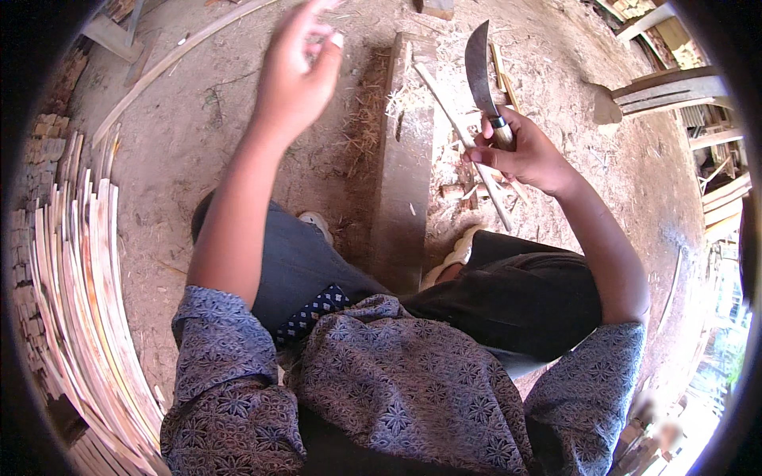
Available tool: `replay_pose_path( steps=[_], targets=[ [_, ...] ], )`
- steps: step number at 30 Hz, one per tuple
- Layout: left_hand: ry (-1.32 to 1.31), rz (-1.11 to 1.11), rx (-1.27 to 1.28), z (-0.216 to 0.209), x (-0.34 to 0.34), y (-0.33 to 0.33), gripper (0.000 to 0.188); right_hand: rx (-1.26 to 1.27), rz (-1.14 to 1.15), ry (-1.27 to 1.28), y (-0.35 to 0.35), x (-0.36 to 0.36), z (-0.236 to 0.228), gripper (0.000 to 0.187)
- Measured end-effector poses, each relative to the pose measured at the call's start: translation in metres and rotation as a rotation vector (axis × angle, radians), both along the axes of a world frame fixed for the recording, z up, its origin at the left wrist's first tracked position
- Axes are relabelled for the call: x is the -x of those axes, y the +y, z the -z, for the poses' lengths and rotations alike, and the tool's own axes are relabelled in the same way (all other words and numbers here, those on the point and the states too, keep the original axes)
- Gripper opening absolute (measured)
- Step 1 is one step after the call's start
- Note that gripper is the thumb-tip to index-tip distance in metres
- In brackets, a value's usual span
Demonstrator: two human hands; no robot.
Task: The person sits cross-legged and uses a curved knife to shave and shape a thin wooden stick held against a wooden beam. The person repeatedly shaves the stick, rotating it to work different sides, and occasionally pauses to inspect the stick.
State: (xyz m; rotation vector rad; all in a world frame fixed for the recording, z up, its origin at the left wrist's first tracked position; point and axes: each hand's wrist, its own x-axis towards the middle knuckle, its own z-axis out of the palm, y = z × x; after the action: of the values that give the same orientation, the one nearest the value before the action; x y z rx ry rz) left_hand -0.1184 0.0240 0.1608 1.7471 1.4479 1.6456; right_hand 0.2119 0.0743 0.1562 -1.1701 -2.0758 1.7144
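My right hand (524, 155) is closed round the short handle of a curved knife (479, 70), its dark blade pointing up and away from me. The same hand pinches a thin pale wooden stick (447, 105) between thumb and finger, and the stick slants across below the knife. My left hand (300, 83) is raised at the upper left, apart from the stick. It is partly blurred, with the thumb spread from the fingers and nothing seen in it. Between my legs lies a long wooden beam (403, 186).
Wood shavings (365, 119) litter the dirt floor around the beam. A bundle of long wooden strips (87, 262) lies at the left. A long curved pole (178, 55) lies at the upper left. Timber pieces (667, 91) jut in from the right.
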Motion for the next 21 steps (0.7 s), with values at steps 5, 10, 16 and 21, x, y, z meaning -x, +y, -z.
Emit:
replay_pose_path(
  steps=[5, 10, 16, 21],
  targets=[
    [0.225, 0.049, -0.432, -0.054, -0.021, -0.034, 0.059, -0.071, 0.054, -0.014, 0.014, -0.026, 0.022, 0.035],
    [0.562, 0.565, -0.426, -0.086, -0.049, -0.053, 0.059, -0.097, 0.118, -0.079, 0.016, -0.023, 0.017, 0.034],
    [0.597, 0.738, -0.388, -0.069, -0.063, -0.034, 0.059, -0.098, 0.195, -0.152, 0.015, -0.033, 0.015, 0.028],
    [0.590, 0.757, -0.370, -0.064, -0.062, -0.031, 0.060, -0.111, 0.197, -0.245, 0.016, -0.032, 0.016, 0.027]
  ],
)
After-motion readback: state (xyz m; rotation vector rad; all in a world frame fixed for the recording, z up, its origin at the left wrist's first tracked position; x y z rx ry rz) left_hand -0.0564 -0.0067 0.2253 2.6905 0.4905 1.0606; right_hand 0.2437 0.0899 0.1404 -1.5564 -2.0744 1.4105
